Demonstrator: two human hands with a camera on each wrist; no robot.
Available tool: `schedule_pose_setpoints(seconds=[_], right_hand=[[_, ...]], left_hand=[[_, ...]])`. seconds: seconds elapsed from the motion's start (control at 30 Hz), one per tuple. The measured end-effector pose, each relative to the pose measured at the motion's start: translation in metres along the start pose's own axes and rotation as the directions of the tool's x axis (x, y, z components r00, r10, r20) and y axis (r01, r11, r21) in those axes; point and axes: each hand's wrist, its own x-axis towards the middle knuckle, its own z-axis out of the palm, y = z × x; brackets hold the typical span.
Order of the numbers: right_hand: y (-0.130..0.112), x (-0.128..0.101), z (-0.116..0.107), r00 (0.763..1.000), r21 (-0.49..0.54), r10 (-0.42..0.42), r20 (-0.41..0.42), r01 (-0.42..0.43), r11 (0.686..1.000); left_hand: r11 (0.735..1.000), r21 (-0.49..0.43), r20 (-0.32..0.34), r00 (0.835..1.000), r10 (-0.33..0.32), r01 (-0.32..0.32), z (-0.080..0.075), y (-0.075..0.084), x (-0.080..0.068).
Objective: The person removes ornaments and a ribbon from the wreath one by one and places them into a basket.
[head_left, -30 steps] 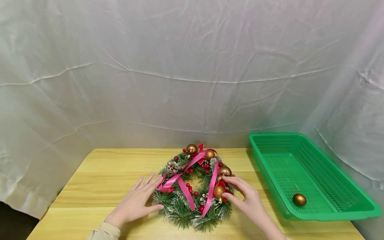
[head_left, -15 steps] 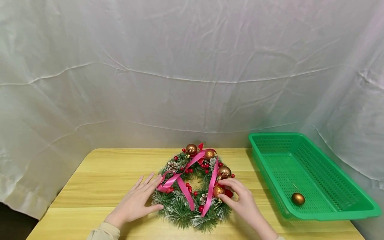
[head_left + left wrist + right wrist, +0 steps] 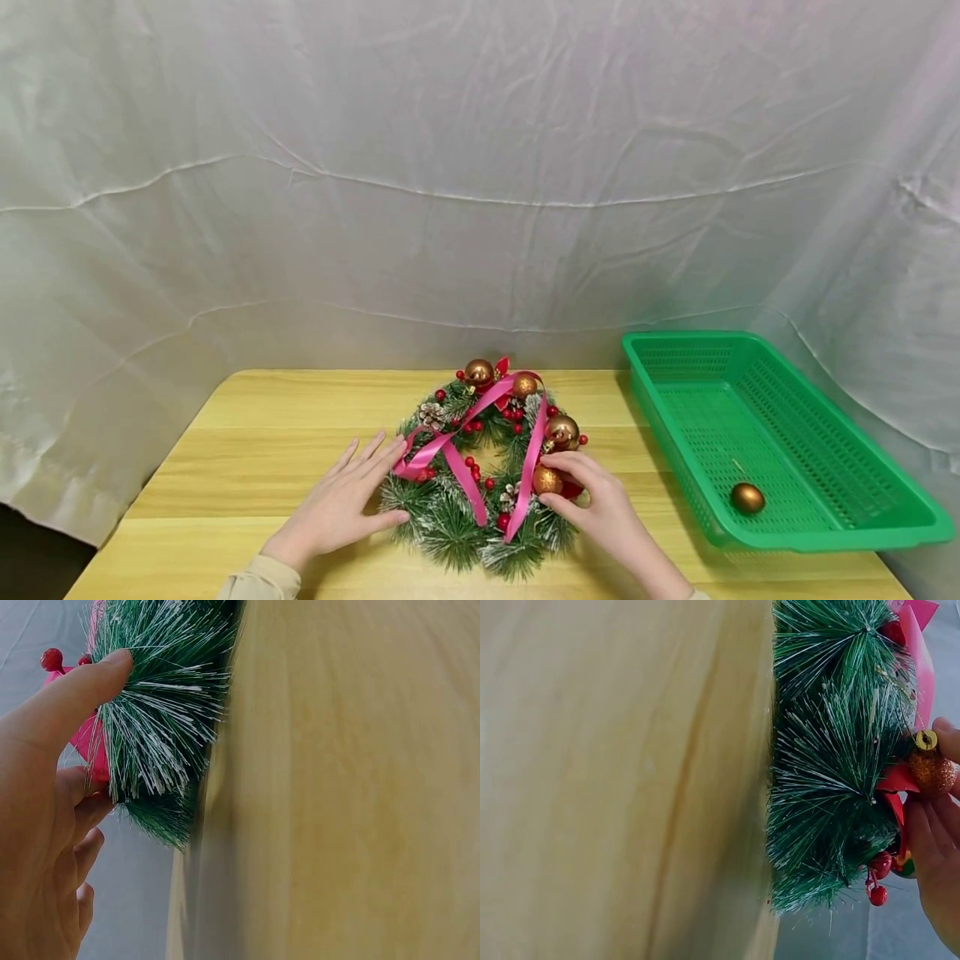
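A green pine wreath (image 3: pixel 480 475) with pink ribbon, red berries, pine cones and copper baubles lies on the wooden table (image 3: pixel 247 450). My left hand (image 3: pixel 341 504) lies flat with straight fingers against the wreath's left edge (image 3: pixel 161 720). My right hand (image 3: pixel 600 508) is at the wreath's right side, thumb and fingers pinching a glittery gold bauble (image 3: pixel 547 480) still sitting in the wreath. In the right wrist view the gold bauble (image 3: pixel 931 769) shows its small cap beside my fingertips (image 3: pixel 949 735).
A green perforated plastic basket (image 3: pixel 817 450) stands at the table's right, holding one copper bauble (image 3: pixel 747 497). A creased white cloth (image 3: pixel 450 183) hangs behind the table. Other baubles (image 3: pixel 561 430) stay on the wreath.
My right hand has drawn in and its fingers have curled round the gold bauble on the wreath's right side. The left hand and the wreath have stayed put.
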Motion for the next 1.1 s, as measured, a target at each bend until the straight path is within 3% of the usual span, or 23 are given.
schedule_pose_setpoints(seconds=[0.53, 0.73, 1.1], right_hand=[[-0.006, 0.002, -0.007, 1.0, 0.009, 0.019, 0.008, -0.019, 1.0], [-0.012, 0.004, -0.013, 1.0, -0.03, -0.021, -0.021, 0.021, 0.999], [-0.019, 0.009, -0.024, 0.996, -0.004, -0.073, -0.054, 0.073, 0.997]], left_hand=[[1.0, 0.011, -0.003, 1.0, 0.01, -0.01, 0.001, 0.0, 0.0], [1.0, -0.001, -0.001, 1.0, 0.009, -0.009, 0.0, 0.0, 0.001], [1.0, 0.0, -0.002, 1.0, 0.011, -0.011, 0.001, 0.0, 0.0]])
